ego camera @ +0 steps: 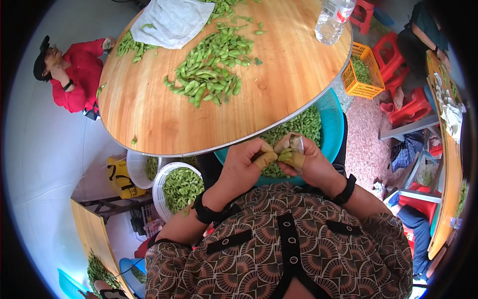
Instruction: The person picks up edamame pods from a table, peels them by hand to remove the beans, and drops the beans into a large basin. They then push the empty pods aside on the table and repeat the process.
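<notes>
Just past the table's near edge, my two hands meet above a teal basket (338, 123) of shelled green beans. My right hand (315, 160) pinches a green soybean pod (285, 154) between covered fingertips; a metal band sits on one finger. My left hand (242, 160), with a yellowish cover on a fingertip, is pinched against the pod's other end; its far fingers are hidden. On the round wooden table (149, 108) lies a loose pile of soybean pods (213, 71). A white cloth (171, 22) partly covers more pods behind it.
A water bottle (332, 22) stands at the table's right edge. White baskets (158, 187) of green pods or hulls stand below left, near a yellow bag (125, 179). A yellow crate (362, 74) and red stools (388, 56) are on the right. A person in red (80, 74) sits left.
</notes>
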A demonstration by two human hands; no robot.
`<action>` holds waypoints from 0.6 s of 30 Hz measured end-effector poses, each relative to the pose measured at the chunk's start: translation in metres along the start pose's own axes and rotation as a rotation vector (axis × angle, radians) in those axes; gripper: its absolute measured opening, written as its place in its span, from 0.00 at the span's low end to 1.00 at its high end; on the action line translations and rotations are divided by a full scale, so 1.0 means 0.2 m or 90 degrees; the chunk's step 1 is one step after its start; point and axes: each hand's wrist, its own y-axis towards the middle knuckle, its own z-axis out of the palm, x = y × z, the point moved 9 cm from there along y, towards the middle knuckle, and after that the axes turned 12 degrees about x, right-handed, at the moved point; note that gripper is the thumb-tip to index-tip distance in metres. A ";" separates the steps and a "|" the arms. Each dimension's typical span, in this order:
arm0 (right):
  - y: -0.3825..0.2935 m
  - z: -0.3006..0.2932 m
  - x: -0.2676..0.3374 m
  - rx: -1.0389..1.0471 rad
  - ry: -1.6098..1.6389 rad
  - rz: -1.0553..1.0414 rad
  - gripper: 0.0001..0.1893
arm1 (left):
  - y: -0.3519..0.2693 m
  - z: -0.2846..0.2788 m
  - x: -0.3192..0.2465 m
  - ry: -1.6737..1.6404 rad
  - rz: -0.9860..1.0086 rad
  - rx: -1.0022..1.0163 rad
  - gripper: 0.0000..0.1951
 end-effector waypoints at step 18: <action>-0.02 -0.23 -0.05 -0.014 -0.745 0.088 0.11 | -0.54 -0.51 -0.01 0.711 -0.407 0.018 0.08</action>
